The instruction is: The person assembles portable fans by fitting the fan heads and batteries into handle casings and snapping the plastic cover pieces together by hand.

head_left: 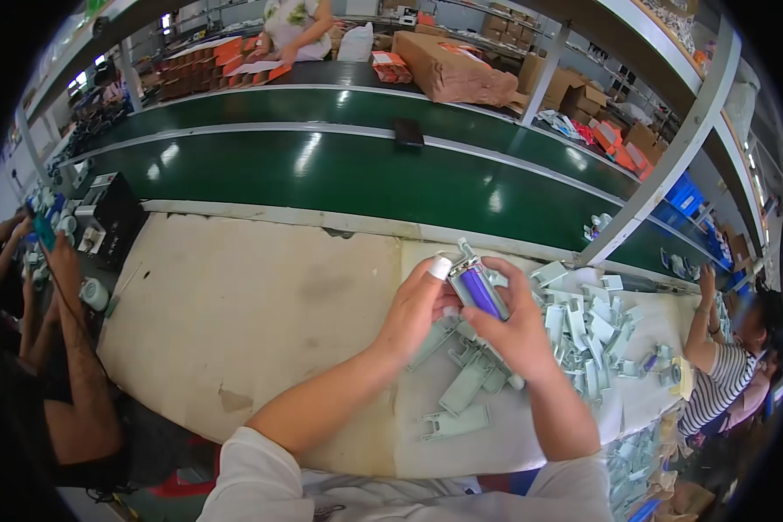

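Holding a purple-and-silver unit [481,293] above the right half of the table [252,287], toward its far edge, the left hand [409,317] and right hand [522,326] close on it from either side. The left fingers pinch its left flank, one fingertip wearing a white cover [440,267]; the right fingers curl round the other flank, thumb at the lower end. Just beneath, pale green plastic parts [465,383] lie loose, thickening into a heap [592,326] toward the table's right edge. Near that edge sits a small purple piece [650,362], too small to make out. Past the far edge runs a green conveyor [339,174], a black block [408,133] on the rail between its lanes. A black machine [109,217] stands at the far left corner. Beyond the right edge is a person in stripes [722,383]; off the left edge, another person's arm [83,348].
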### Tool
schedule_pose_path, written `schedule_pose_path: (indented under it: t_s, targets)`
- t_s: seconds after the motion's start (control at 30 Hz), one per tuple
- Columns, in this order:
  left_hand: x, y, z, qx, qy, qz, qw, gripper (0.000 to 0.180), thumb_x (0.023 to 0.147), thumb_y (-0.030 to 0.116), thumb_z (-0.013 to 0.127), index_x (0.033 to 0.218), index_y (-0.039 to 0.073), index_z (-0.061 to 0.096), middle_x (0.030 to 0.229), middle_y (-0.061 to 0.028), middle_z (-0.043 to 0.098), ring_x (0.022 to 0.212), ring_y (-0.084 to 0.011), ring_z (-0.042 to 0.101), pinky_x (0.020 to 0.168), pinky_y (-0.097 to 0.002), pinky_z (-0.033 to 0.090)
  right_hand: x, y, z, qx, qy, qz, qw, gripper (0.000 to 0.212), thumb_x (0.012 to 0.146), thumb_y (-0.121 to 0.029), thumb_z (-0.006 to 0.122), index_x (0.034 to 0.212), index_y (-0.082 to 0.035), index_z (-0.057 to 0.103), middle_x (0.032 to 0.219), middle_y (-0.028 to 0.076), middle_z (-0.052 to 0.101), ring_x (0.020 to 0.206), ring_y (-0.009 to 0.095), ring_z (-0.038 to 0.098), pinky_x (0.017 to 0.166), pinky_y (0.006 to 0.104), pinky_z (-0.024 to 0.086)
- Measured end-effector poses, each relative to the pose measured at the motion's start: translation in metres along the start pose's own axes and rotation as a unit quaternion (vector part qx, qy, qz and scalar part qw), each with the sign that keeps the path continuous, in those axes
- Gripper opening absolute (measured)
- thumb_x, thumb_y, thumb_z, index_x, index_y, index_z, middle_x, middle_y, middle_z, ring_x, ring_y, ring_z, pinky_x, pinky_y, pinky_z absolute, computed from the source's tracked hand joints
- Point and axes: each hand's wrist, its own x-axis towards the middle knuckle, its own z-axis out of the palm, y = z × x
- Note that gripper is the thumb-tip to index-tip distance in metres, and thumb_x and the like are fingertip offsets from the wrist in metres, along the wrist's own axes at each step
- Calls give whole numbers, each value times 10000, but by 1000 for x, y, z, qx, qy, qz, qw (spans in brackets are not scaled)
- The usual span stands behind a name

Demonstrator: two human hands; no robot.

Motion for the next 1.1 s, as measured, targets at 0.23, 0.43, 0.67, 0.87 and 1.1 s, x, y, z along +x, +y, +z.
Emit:
schedule_pose_path:
  t_s: [0.23,0.43,0.67,0.87,1.1]
  targets:
    - [-19,2,8,-2,79,14,997,291,922,355,480,979,71,487,812,-6,491,689,-75,498,569,-238,429,-37,-2,39,-281,68,-69,955,812,742,-267,709,1380,-50,255,927,242,617,698,327,649,624,366,513]
    - [-26,19,-2,140,22,-77,987,334,896,325,527,1016,15,497,898,-71,571,766,-138,595,639,-279,509,-44,-6,31,-422,2,-32,906,800,726,-322,709,1361,-44,309,931,234,605,704,321,645,621,347,511]
    - [-22,25,-9,-137,17,-53,989,311,902,309,439,1002,39,558,913,-120,614,668,-248,623,623,-372,521,-33,40,1,-98,69,-204,972,817,658,-115,738,1367,-88,332,1330,153,405,1250,305,367,971,402,363]
    - [-29,17,4,-175,-47,-145,973,336,877,298,407,1008,18,539,825,-144,589,579,-249,578,529,-373,477,-31,53,25,-83,53,-217,971,990,636,5,728,1430,-135,155,1431,160,228,1320,318,270,1020,416,338]
    - [-36,22,8,-167,-98,-162,968,305,893,267,401,1039,22,510,759,-148,576,555,-259,574,517,-366,475,-31,63,11,115,68,-105,985,823,641,90,693,1340,-86,295,1254,115,425,1147,235,475,964,372,404]
